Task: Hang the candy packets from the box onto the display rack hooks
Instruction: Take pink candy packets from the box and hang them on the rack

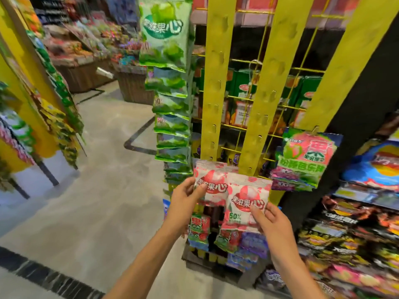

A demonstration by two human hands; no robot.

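Note:
Two white-and-red candy packets are held up at the foot of the yellow hook strips. My left hand (185,196) pinches the left packet (212,182) by its left edge. My right hand (273,223) pinches the right packet (245,203) at its lower right corner; it overlaps the left one. The middle yellow strips (217,87) (266,89) carry bare hooks. A green-and-pink packet (306,158) hangs on the right strip (336,67). A column of green packets (170,117) fills the left strip. Below the hands, a box (207,258) holds more packets.
Behind the strips a wire grid (280,104) fronts shelves of boxed goods. Snack shelves (356,234) run along the right. Another yellow rack with hanging packets (58,108) stands left across the grey floor aisle (97,190). Wicker bins (133,87) stand further back.

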